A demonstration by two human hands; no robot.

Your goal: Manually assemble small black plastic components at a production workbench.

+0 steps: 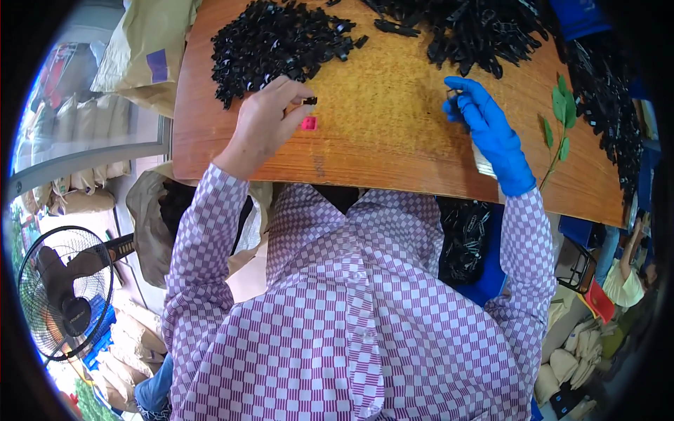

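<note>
Heap of small black parts [274, 42] on the tabletop [393, 133], just beyond the left fingers; bare left hand [263, 125], fingers pinched on a small black piece [309, 101], stubby, blocky, end jutting past the fingertips; pink square block [309, 123] on their near side; blue-gloved right hand [491, 137], fingers curled around a dark piece [455, 107], shape mostly hidden; tangle of long black pieces [484, 35] beyond these; leafy sprig [559, 105] to their right.

Black piece [309, 101], blue glove [497, 133], purple-white checked shirt [337, 316]
</note>
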